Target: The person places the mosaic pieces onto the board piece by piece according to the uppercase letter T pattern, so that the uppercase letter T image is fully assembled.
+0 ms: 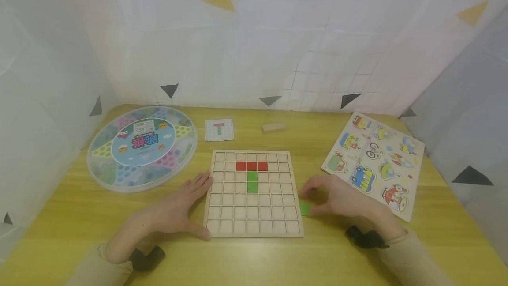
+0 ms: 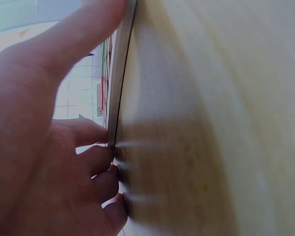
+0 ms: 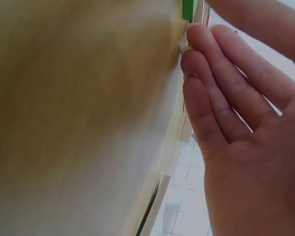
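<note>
A square wooden grid board [image 1: 254,226] lies on the table with a row of red tiles [image 1: 252,166] and two green tiles [image 1: 252,182] below their middle, forming a T. My left hand [image 1: 174,208] rests spread along the board's left edge, thumb at the near corner. In the left wrist view its fingertips [image 2: 115,209] meet the board's side [image 2: 120,73]. Beside the right edge lies another green tile [image 1: 304,209], with my right thumb right at it. My right hand [image 1: 337,197] arches over there, fingers loosely bent, a gap between index finger and thumb.
Behind the board lie a small card [image 1: 219,130] printed with a red-and-green T and a wooden block [image 1: 274,127]. A round Chinese checkers board [image 1: 143,149] lies at the left. A wooden vehicle puzzle [image 1: 375,162] lies at the right, close to my right forearm.
</note>
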